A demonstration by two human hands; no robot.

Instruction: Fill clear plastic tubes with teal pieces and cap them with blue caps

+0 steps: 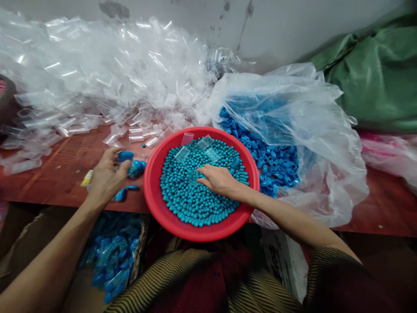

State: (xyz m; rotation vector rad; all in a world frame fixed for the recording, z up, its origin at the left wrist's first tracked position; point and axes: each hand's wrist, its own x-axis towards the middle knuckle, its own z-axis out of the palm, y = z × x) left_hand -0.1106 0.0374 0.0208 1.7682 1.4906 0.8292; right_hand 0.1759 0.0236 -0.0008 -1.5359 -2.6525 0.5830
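Observation:
A wide red basin (pixel 152 174) holds a layer of small round turquoise beads (pixel 202 208). My right hand (pixel 219 179) is over the beads, fingers closed on a clear plastic tube (pixel 193 175) that is hard to make out against them. Several other clear tubes (pixel 182 154) lie on the beads near the far rim, and a blue cap (pixel 235 163) rests at the right. Left of the basin, my left hand (pixel 109 174) pinches a blue plastic cap (pixel 125 155) between thumb and fingers. Close beside it on the table are a bead-filled piece with blue ends (pixel 136 168) and loose blue caps (pixel 121 194).
A large heap of clear tubes (pixel 130 65) covers the back left of the red table (pixel 71 161). Right of the basin, a clear plastic bag (pixel 325 130) spills blue caps (pixel 276 165). Below the table edge, a cardboard box (pixel 140 248) contains blue bead-filled pieces (pixel 114 261).

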